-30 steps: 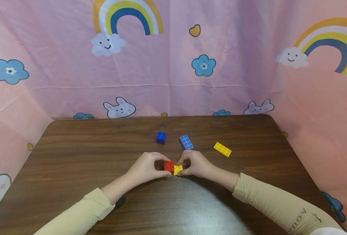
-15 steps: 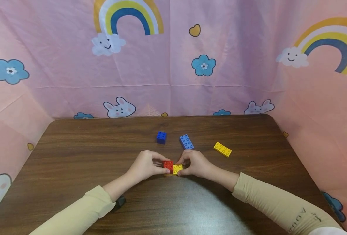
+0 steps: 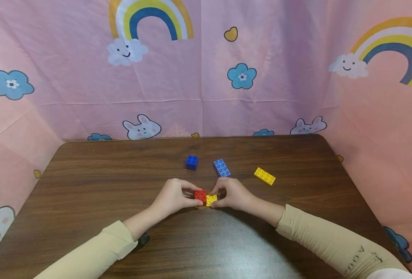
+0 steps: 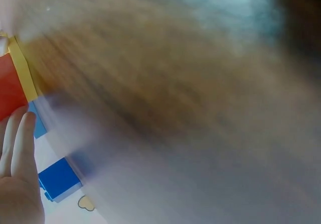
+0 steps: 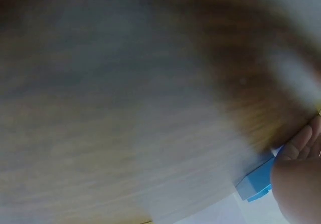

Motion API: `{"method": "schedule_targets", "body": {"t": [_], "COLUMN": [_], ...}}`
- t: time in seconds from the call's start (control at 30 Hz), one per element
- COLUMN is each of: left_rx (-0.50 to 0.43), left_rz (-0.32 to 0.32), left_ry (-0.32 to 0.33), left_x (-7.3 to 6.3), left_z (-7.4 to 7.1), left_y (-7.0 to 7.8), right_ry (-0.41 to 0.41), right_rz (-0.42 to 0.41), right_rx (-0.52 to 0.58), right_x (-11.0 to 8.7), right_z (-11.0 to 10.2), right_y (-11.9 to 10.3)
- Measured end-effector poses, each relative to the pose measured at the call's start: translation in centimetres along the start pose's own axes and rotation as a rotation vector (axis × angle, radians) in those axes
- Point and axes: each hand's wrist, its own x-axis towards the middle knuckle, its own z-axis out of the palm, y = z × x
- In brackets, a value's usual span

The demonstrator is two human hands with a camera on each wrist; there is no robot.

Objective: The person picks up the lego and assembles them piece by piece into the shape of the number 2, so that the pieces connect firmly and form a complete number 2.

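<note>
My left hand [image 3: 172, 197] pinches a red toy building brick [image 3: 199, 195] between thumb and fingers. This brick sits over the left part of a yellow brick [image 3: 211, 200], whose studs show on the right. From the other side, my right hand [image 3: 232, 193] pinches the yellow brick's right end. In the left wrist view the red brick [image 4: 9, 86] lies against the yellow brick [image 4: 22, 68], beside the extended fingers of the left hand [image 4: 20, 158]. The right wrist view catches only part of the right hand [image 5: 301, 179].
Behind the hands lie a dark blue square brick [image 3: 191, 162], a lighter blue long brick [image 3: 221, 167] and a yellow long brick [image 3: 264, 176] on the brown wooden table [image 3: 105, 166]. A dark object [image 3: 143, 240] shows beside the left cuff. A pink patterned cloth [image 3: 178, 85] surrounds the table.
The left thumb and the red brick have shifted slightly up and left in the head view, the red brick over the yellow one. The right hand has stayed nearly still.
</note>
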Motion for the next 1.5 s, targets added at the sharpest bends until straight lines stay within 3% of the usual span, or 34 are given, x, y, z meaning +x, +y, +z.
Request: {"method": "schedule_targets", "body": {"t": [0.8,1.17,1.5], "left_rx": [-0.042,-0.020,-0.042], "left_rz": [-0.041,-0.006,-0.029], "left_ry": [-0.006,-0.006,-0.014], "left_x": [-0.01,-0.01,0.08], "left_z": [0.12,0.29,0.29], "left_y": [-0.29,-0.14,-0.18], "right_ry": [-0.005,-0.002,-0.087], "right_rz": [0.035,0.044,-0.020], "right_rx": [0.004,-0.032,-0.099], "right_x": [0.15,0.15,0.46], "right_z": [-0.01,0.02,-0.60], "right_y": [0.03,0.05,0.08]}}
